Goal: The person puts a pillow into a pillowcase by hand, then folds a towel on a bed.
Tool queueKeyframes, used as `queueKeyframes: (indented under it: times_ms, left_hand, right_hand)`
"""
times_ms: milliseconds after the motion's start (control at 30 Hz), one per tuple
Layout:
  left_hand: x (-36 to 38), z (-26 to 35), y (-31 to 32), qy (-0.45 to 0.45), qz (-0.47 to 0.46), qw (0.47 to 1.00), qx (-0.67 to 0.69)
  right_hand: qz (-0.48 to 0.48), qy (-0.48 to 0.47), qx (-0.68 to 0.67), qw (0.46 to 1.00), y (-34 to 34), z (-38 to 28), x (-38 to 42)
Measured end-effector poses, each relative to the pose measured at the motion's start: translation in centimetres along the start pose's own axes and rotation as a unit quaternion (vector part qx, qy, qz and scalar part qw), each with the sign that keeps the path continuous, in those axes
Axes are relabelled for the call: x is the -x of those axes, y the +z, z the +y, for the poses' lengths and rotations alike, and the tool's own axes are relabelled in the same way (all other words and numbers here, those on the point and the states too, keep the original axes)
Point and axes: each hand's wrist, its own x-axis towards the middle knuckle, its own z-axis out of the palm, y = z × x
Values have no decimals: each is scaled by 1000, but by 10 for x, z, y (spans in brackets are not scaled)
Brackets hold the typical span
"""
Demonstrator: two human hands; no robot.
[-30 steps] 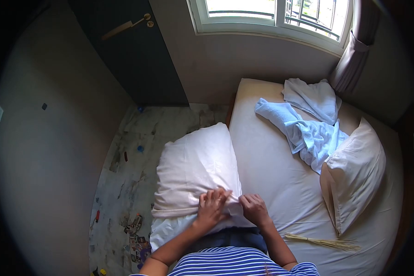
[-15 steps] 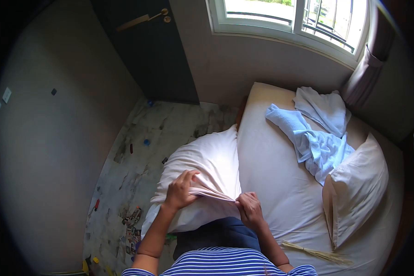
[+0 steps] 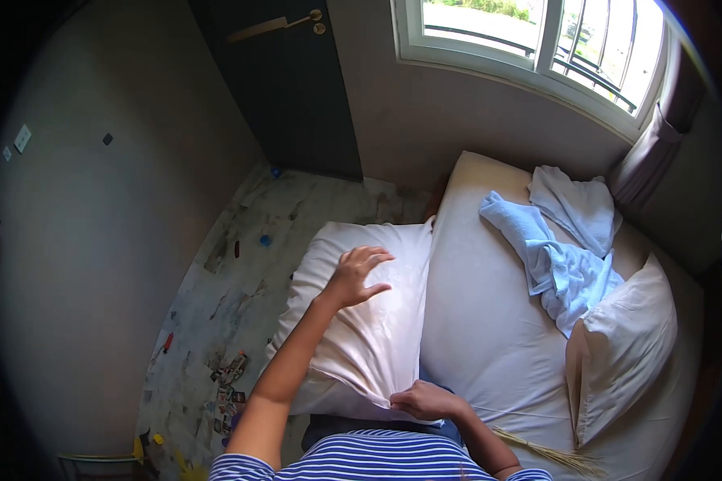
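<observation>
A pillow in a pale pinkish-white pillowcase point(image 3: 399, 305) lies in front of my body, beside the bed's left edge. Over its upper part, my left hand point(image 3: 356, 276) is open with fingers spread, holding nothing; whether it touches the fabric is hard to tell. My right hand point(image 3: 427, 399) pinches the pillowcase's hem at the near right corner. A whiter part of the pillow point(image 3: 317, 398) shows below the hem at the near end.
On the bed point(image 3: 473, 321) to the right lie a light blue cloth point(image 3: 565, 268), a whitish cloth point(image 3: 576, 204), another pillow point(image 3: 630, 345) and a bundle of thin straw-coloured sticks point(image 3: 553, 455). Small objects and toys point(image 3: 229, 385) are scattered on the floor point(image 3: 249, 313) at left.
My left hand has let go of the pillowcase hem and moved up over the pillow, fingers spreading. The right hand has drawn the hem lower and closer to me. The pillowcase looks flatter.
</observation>
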Motion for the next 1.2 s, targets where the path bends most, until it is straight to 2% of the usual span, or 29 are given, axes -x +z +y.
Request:
queueKeyframes:
  times_ms: [67,100,133,167,200,267,300,333,400,467,500,533,567,600,633,667,700,733,800,867,900,933,967,1000,1067,1100,1133,1200]
  left_hand:
    - [4,-35,63,6,-56,998,-18]
    - [9,-50,86,-32,-103,994,-9]
    - [12,-55,99,-69,-151,986,-1]
    - [16,-60,113,-65,-97,993,-19]
    - [14,-58,115,-76,-83,994,-14]
    - [15,-50,110,-104,-55,993,-6]
    - [17,-47,106,-64,0,998,-10]
    - [20,-46,106,-75,20,997,23]
    - [30,-48,98,-98,66,990,83]
    - [43,-39,88,-74,103,986,110]
    - [51,-37,86,-104,110,978,142]
    - [58,-32,82,-134,118,969,174]
    - [67,-28,76,-191,90,951,225]
    - [74,-22,72,-198,100,947,233]
    - [88,-29,78,-210,122,913,327]
    - [98,-38,84,-218,143,870,419]
    - [94,-9,58,-278,159,774,546]
    - [102,-19,51,-240,182,828,473]
    - [110,-29,39,-228,224,854,411]
    - [93,-28,25,-203,321,864,330]
    - [91,-41,20,-237,326,863,304]
    - [88,-55,17,-274,330,861,274]
    - [89,-65,17,-267,331,889,170]
    - [85,-70,15,-258,329,906,65]
    - [83,-82,15,-134,265,952,73]
    - [94,-92,34,-134,196,971,0]
    - [92,-91,41,-148,112,977,101]
    - [84,-81,46,-134,100,984,60]
  right_hand:
    - [16,47,-16,999,-2,-1,7]
    - [20,86,-19,996,-11,-3,11]
    - [98,96,-59,989,-16,3,16]
    - [175,106,-100,974,-19,16,20]
    - [252,113,-139,951,-21,32,22]
    - [414,239,-107,872,-28,86,13]
    - [453,266,-101,845,-36,106,5]
    - [489,290,-95,818,-43,127,-6]
    - [504,327,-30,799,-45,181,-36]
    - [476,314,-197,797,-49,206,-71]
    - [455,306,-281,787,-47,213,-89]
    - [470,254,-281,798,-43,218,-105]
    - [482,202,-279,806,-38,221,-120]
    - [493,149,-277,811,-33,229,-134]
    - [529,139,-187,816,-31,229,-148]
    - [546,155,-156,809,-28,229,-155]
    - [562,173,-125,799,-31,195,-154]
    - [579,192,-94,787,-35,155,-151]
    - [578,175,-110,789,-34,116,-151]
    - [547,162,-125,812,-28,91,-146]
    - [538,158,-53,826,-17,91,-146]
    - [507,145,-43,849,-11,72,-137]
    - [458,122,57,879,-6,57,-125]
    - [388,163,126,898,3,51,-120]
    - [379,148,108,907,11,29,-100]
    - [379,158,111,905,15,30,-95]
    - [379,169,112,903,19,32,-89]
    - [374,208,87,899,21,33,-80]
